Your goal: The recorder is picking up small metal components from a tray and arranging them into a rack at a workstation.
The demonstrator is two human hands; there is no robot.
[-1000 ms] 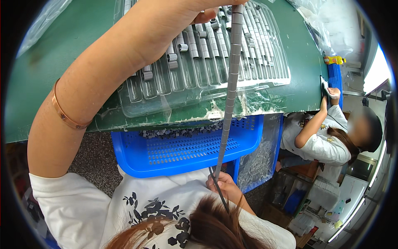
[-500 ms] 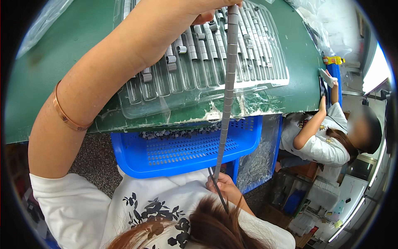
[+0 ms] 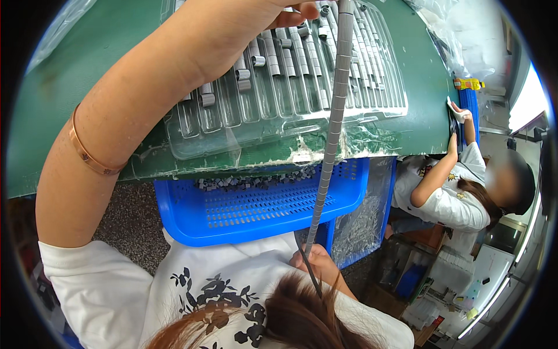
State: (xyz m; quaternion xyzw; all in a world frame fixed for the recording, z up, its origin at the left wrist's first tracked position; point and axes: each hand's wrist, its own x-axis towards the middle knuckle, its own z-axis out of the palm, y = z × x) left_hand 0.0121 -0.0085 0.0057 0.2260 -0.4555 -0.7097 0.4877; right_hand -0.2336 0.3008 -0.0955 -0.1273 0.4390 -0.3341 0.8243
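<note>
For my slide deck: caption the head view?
Two hands hold a rod of grey rings over a clear tray.

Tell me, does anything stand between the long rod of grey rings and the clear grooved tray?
Nothing visible does. The rod runs from the right hand at the lap, over the blue basket, up across the tray. The left hand lies beside its upper end, not under it.

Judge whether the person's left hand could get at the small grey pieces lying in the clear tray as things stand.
Probably yes: the left hand is already over the clear tray, close to the small grey pieces, with nothing between them.
</note>
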